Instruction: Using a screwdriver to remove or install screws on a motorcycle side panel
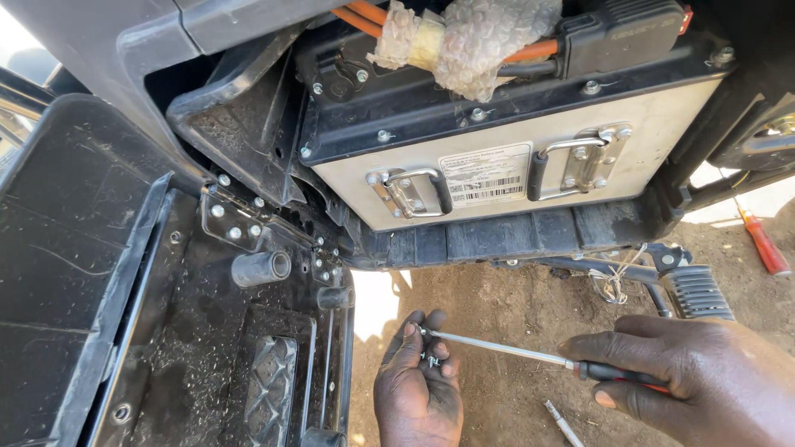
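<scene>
Open room: bare sandy ground [513, 331] at 6 o'clock, bounded above by the vehicle's lower edge and at 9 o'clock by a dusty black plastic panel [83, 273].

Hands, two. Right hand [696, 372], at 4 o'clock, grip closed round the black-and-red handle of a screwdriver [513, 352]; its slim steel shaft runs toward 9 o'clock. Left hand [418, 385], at 6 o'clock, fingers curled, pinching small screws [432, 360] where the tip meets them; their number cannot be told.

Battery case [513, 157], one: pale metal face, black lid, two folding steel handles. Orange cables [364, 15] at 12 o'clock under bubble wrap [480, 37]. One ribbed footpeg [700, 291]. One second, red-handled screwdriver [766, 248] lying at 3 o'clock. One loose metal bit [563, 422] on the ground.
</scene>
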